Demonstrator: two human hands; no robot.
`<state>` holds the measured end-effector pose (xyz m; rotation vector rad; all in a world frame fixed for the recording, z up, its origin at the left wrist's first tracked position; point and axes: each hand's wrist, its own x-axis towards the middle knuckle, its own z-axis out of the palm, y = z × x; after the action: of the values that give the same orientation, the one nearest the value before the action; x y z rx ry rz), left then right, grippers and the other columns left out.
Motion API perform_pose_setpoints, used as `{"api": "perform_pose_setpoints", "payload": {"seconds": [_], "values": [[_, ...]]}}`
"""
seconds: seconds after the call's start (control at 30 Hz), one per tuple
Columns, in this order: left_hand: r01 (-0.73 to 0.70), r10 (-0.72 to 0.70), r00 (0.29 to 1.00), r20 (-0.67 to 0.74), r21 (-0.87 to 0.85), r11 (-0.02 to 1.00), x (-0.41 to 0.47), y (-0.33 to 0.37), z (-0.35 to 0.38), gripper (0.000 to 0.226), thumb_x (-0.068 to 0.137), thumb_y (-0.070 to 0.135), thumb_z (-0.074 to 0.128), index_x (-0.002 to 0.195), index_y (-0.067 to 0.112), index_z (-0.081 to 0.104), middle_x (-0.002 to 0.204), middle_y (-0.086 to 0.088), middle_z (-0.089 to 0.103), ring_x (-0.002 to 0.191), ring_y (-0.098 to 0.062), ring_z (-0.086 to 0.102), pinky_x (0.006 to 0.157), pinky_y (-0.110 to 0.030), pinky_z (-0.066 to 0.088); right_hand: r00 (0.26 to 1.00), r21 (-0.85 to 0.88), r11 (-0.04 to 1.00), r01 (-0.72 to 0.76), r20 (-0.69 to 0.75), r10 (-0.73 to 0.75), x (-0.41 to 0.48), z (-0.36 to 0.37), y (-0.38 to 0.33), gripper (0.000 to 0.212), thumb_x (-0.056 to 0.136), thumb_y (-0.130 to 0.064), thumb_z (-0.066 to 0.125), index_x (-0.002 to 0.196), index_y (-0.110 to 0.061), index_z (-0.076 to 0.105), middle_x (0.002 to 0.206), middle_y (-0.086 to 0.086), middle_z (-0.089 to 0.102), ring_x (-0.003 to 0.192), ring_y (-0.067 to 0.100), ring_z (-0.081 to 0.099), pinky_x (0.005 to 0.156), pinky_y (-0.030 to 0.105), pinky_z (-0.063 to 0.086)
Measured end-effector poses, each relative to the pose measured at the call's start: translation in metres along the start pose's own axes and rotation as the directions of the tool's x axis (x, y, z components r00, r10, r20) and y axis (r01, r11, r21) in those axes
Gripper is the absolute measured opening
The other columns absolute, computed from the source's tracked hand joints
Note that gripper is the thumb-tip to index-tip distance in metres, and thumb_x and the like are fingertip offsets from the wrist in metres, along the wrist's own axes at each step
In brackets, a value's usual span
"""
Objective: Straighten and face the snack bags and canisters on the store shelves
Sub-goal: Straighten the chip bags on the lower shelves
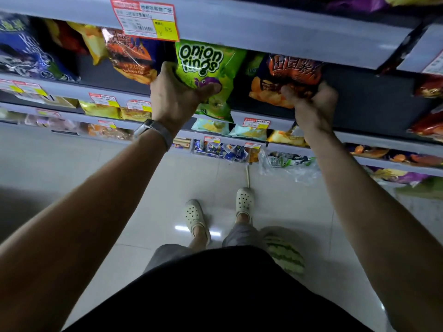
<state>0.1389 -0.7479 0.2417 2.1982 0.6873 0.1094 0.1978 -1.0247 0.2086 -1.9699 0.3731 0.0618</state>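
Dim store aisle.
At 6 o'clock pale glossy tiled floor [143, 188] with glare spots; at 12 grey metal shelves [263, 22].

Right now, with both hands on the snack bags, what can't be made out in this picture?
Head view:
Small print on the red-and-yellow price label: blurred, too small.
Left edge of the green onion-rings bag: covered by the left hand.
Lower right of the dark orange crisp bag: covered by the right hand.
Purple bag at top right: cut off by the frame's upper edge.
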Motion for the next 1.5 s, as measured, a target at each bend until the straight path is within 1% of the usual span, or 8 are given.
{"api": "perform_pose_setpoints", "payload": {"seconds": [0.2,0.4,0.53,0.67,1.07,1.27,1.37,1.5], "values": [[-0.008,0.003,0.992,0.129,0.042,0.999,-0.008,-0.029,-0.020,0.091,0.048,0.080,0.086,0.116,0.020,0.070,0.107,0.007,0.078,0.099,-0.018,0.072,0.073,-0.027,0.048,0.999,0.035,0.998,0.052,0.013,-0.052,-0.018,0.029,-0.004,0.051,0.077,-0.024,0.092,0.119,-0.007,0.070,0.099,-0.011,0.073,0.095,0.005,0.068,0.074,0.008,0.050],[-0.071,0.048,0.981,0.188,0.113,0.991,0.002,-0.029,-0.035,0.089,0.060,0.067,0.094,0.129,0.019,0.065,0.123,0.000,0.075,0.115,-0.025,0.067,0.078,-0.026,0.043,0.998,0.029,0.998,0.062,-0.004,-0.062,-0.029,0.040,-0.002,0.053,0.078,-0.024,0.092,0.123,-0.005,0.070,0.104,-0.007,0.074,0.087,-0.002,0.067,0.075,0.006,0.050],[-0.068,0.051,0.985,0.166,0.098,0.993,-0.010,-0.040,-0.040,0.087,0.061,0.066,0.094,0.128,0.018,0.064,0.119,0.001,0.076,0.109,-0.026,0.069,0.076,-0.029,0.045,0.999,0.022,0.999,0.038,0.000,-0.038,-0.029,0.043,-0.001,0.051,0.079,-0.021,0.091,0.124,-0.006,0.070,0.106,-0.006,0.074,0.097,0.007,0.069,0.076,0.007,0.051],[0.046,-0.050,0.995,0.081,0.053,0.998,-0.028,-0.060,-0.049,0.075,0.064,0.058,0.096,0.117,0.015,0.065,0.102,0.006,0.071,0.089,-0.016,0.063,0.071,-0.027,0.041,0.998,0.022,1.000,0.009,0.058,-0.010,-0.033,0.068,-0.014,0.051,0.081,-0.025,0.090,0.124,-0.010,0.068,0.105,-0.008,0.073,0.101,0.012,0.069,0.088,0.024,0.053],[0.060,-0.060,0.998,-0.004,0.017,0.998,-0.059,-0.084,-0.071,0.071,0.061,0.057,0.097,0.111,0.020,0.063,0.100,0.009,0.071,0.088,-0.016,0.064,0.069,-0.028,0.043,0.970,0.030,0.999,0.034,0.241,-0.040,-0.038,0.143,-0.041,0.061,0.076,-0.030,0.093,0.127,-0.014,0.064,0.123,-0.002,0.074,0.111,0.013,0.068,0.101,0.031,0.052],[0.003,-0.002,0.999,0.051,-0.015,1.000,-0.064,-0.075,-0.068,0.066,0.064,0.055,0.097,0.110,0.024,0.060,0.092,0.018,0.064,0.086,-0.012,0.062,0.059,-0.011,0.038,0.946,0.002,1.000,0.017,0.323,-0.017,-0.043,0.141,-0.036,0.069,0.072,-0.020,0.092,0.133,-0.019,0.060,0.122,-0.007,0.073,0.113,0.011,0.066,0.103,0.035,0.052],[-0.028,0.029,0.995,0.094,-0.012,1.000,-0.067,-0.072,-0.064,0.067,0.065,0.055,0.096,0.110,0.023,0.058,0.101,0.010,0.068,0.089,-0.013,0.061,0.059,-0.008,0.035,0.961,0.010,1.000,0.030,0.276,-0.031,-0.048,0.130,-0.027,0.082,0.066,-0.035,0.089,0.138,-0.025,0.052,0.124,-0.011,0.072,0.113,0.010,0.066,0.102,0.035,0.052],[-0.066,0.069,0.992,0.103,-0.030,0.997,-0.068,-0.068,-0.055,0.071,0.066,0.058,0.095,0.113,0.018,0.060,0.107,0.003,0.071,0.098,-0.021,0.067,0.073,-0.028,0.052,0.983,0.148,0.988,-0.034,0.184,0.006,-0.073,0.104,-0.021,0.055,0.073,-0.039,0.083,0.115,-0.009,0.063,0.102,0.003,0.072,0.099,0.021,0.069,0.097,0.043,0.054]]}}
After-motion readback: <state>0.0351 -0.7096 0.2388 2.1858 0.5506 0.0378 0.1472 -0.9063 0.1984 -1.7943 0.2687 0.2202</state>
